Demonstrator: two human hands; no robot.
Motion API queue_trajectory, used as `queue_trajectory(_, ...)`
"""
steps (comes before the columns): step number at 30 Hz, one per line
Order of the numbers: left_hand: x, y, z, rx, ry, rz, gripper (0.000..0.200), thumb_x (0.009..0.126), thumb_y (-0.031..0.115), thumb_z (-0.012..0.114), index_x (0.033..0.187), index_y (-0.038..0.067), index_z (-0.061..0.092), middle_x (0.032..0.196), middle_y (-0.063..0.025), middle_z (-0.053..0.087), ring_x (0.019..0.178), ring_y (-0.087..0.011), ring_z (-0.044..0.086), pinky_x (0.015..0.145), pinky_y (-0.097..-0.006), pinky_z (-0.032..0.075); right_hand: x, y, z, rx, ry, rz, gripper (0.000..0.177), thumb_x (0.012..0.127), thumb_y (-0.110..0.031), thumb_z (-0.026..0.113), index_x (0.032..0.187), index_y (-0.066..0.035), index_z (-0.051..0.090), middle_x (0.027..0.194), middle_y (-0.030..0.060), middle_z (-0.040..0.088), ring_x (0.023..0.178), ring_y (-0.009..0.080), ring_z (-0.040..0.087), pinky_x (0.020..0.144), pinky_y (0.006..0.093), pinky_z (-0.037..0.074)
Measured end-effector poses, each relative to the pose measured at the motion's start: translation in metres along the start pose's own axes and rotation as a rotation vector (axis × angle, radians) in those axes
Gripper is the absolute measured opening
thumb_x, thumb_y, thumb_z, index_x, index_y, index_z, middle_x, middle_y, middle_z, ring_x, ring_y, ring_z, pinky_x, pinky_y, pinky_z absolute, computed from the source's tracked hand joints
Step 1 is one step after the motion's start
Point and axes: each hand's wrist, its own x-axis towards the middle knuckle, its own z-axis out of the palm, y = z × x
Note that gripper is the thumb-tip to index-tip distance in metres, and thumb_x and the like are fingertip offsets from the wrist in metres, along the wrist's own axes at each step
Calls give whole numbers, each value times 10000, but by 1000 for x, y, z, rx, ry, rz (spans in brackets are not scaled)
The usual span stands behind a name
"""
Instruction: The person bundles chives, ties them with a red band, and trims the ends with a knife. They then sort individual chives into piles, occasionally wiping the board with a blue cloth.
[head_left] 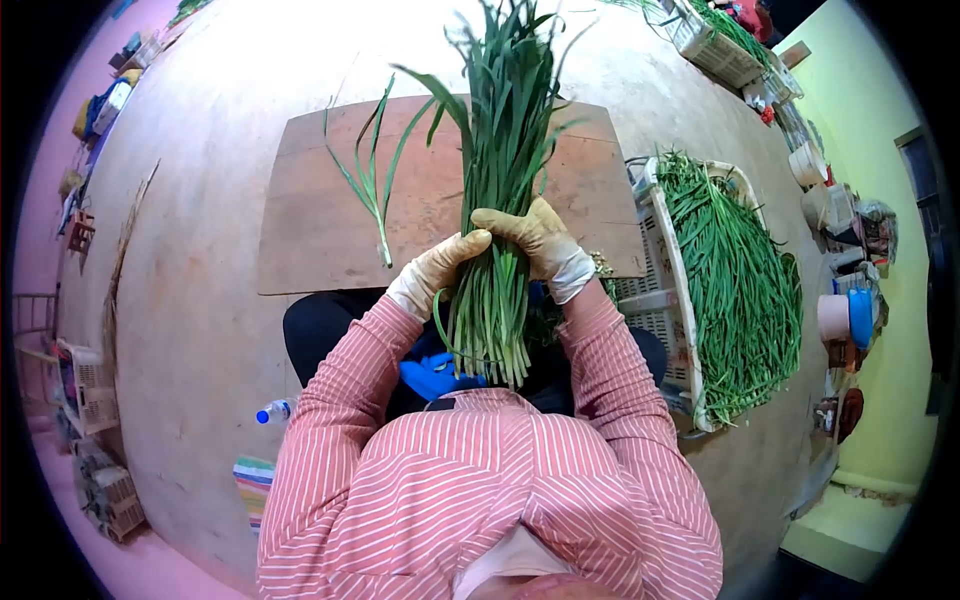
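Note:
A thick bunch of garlic chives (505, 130) is gripped between my two gloved hands above the near edge of a wooden board (320, 220). My left hand (445, 265) wraps the bunch from the left, its thumb across the front. From the right, my right hand (538, 240) closes round it, the two thumbs nearly meeting. Dark green leaves point away from me, and the pale stem ends hang toward my lap. A loose sprig of chives (370, 185) lies on the board to the left of the bunch. The fingers behind the bunch are hidden.
To my right stands a white plastic basket (675, 270) heaped with chives (735, 290). Another basket (715, 50) of greens sits at the far right. A bottle with a blue cap (272, 411) lies on the floor at my left. Buckets and household things line the right wall.

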Motion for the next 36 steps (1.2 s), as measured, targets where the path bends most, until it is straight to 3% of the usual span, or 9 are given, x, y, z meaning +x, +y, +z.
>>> queue_trajectory(6,4,0,-3,160,9,-2,520,847,344,686,1236,30,544,1123,-104,643,972,-214,642,865,-359,521,-8,-16,11,209,113,-36,467,806,-55,720,1218,-59,500,1047,64,621,887,158,634,728,312,553)
queue_trajectory(11,16,-10,3,489,10,111,508,839,320,702,1225,27,549,1104,-60,623,974,-169,597,865,-313,484,6,3,9,-100,272,-137,513,765,-172,784,1198,-51,537,1015,33,634,857,150,617,766,287,502)
queue_trajectory(16,-12,9,39,754,-64,253,545,835,289,710,1269,19,521,1173,-57,590,1067,-157,547,945,-312,427,-22,-25,29,-51,129,-189,366,786,-198,745,1098,-45,630,959,25,658,837,109,607,746,264,492)
queue_trajectory(18,-18,16,28,459,-47,70,531,866,285,664,1298,28,494,1258,-84,554,1089,-196,559,972,-346,427,-31,-40,37,-121,23,-143,338,816,-209,706,1100,-42,637,953,30,656,848,114,607,763,264,492)
queue_trajectory(20,-15,11,25,294,-90,241,495,864,222,670,1283,28,491,1195,-100,584,1030,-201,600,891,-343,501,-29,-39,43,-286,20,-203,409,807,-301,695,1095,-16,640,968,42,661,869,137,606,787,281,486)
queue_trajectory(22,-14,10,21,199,-122,208,510,859,214,663,1295,27,478,1200,-107,579,1056,-214,587,928,-364,482,-18,-35,47,-575,49,-512,457,795,-330,714,1110,-11,625,1002,47,661,877,131,596,787,280,483)
queue_trajectory(26,-27,5,40,94,-171,269,590,828,248,678,1327,28,454,1230,-115,559,1153,-260,534,1008,-408,417,8,-21,54,-438,62,-761,571,741,-456,749,1113,-41,624,986,113,694,867,189,650,741,335,500)
queue_trajectory(29,-40,5,56,187,-10,378,679,820,226,672,1395,52,355,1298,-123,506,1181,-280,513,1025,-431,402,10,-23,54,-1053,240,-769,810,743,-756,495,1148,-61,590,883,157,673,844,329,625,864,428,399)
queue_trajectory(36,-42,-1,-7,213,170,445,655,808,247,658,1360,10,396,1295,-121,510,1198,-288,495,1025,-432,402,33,5,66,-1413,379,-604,865,765,-752,486,1116,36,550,806,200,651,764,319,635,776,407,418)
